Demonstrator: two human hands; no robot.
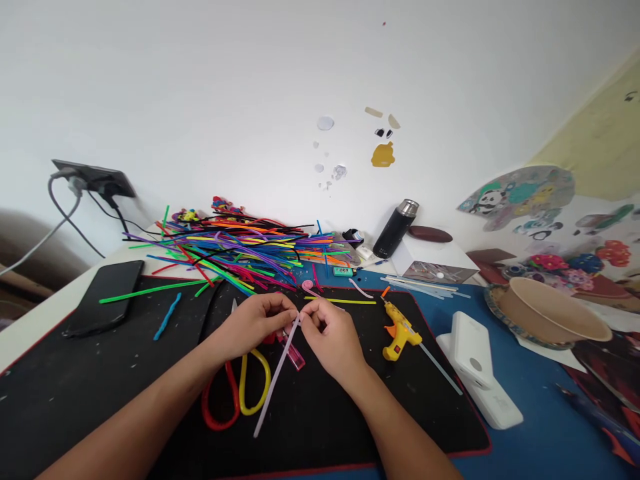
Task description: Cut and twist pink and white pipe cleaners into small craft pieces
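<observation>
Between my two hands is a pale pink pipe cleaner [276, 387], its upper end pinched in the fingertips and its long tail slanting down toward me. My left hand [255, 321] grips that end from the left. Close against it, my right hand [332, 333] pinches the same end from the right. Under the hands lie scissors [241, 390] with one red and one yellow handle. A pink translucent lighter-like object [294, 353] is partly covered by the pipe cleaner. Just beyond the fingers sits a small pink coil [308, 285].
A heap of colourful pipe cleaners [250, 247] lies along the wall. Right of my hands rests a yellow glue gun [400, 332] with a glue stick in it. Farther out are a black bottle [396, 228], white power banks [477, 367], a bowl [555, 310] and a black phone [107, 297].
</observation>
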